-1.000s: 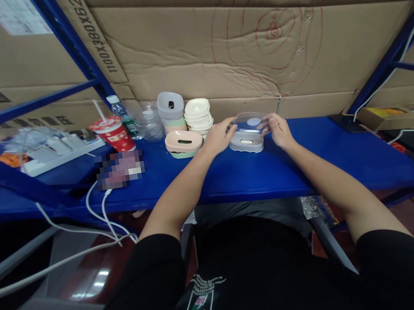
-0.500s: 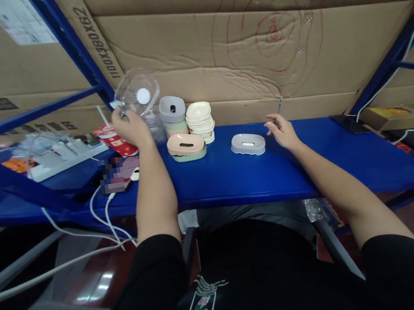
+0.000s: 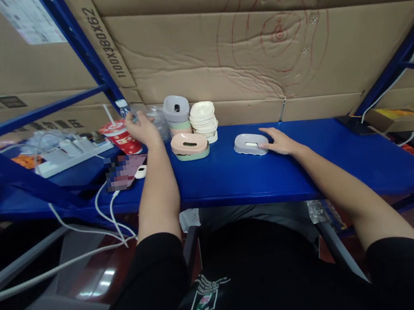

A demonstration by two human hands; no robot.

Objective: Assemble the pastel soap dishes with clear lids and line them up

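Observation:
My left hand (image 3: 143, 128) reaches over the left part of the blue table, beside a clear plastic container (image 3: 158, 120). Its fingers are spread and nothing shows in them. A bottle with a white cap (image 3: 122, 105) stands just behind that hand. My right hand (image 3: 280, 142) is at the right end of a grey oval soap dish (image 3: 244, 142), thumb and fingers apart, touching its rim. To the left sits a pink soap dish (image 3: 189, 141) on a green one (image 3: 193, 155). Behind these are a stack of cream trays (image 3: 203, 119) and a stack topped by a grey dish (image 3: 176, 106).
A red paper cup with a straw (image 3: 121, 138) and a phone (image 3: 125, 172) with a white earphone case (image 3: 141, 172) lie left. White cables (image 3: 112, 217) hang over the front edge. Cardboard (image 3: 181, 43) walls the back; blue posts (image 3: 77, 44) frame the table (image 3: 226, 178).
My left hand has lowered the clear container to the table and opened. My right hand has moved left and down onto the grey soap dish. The view has shifted slightly.

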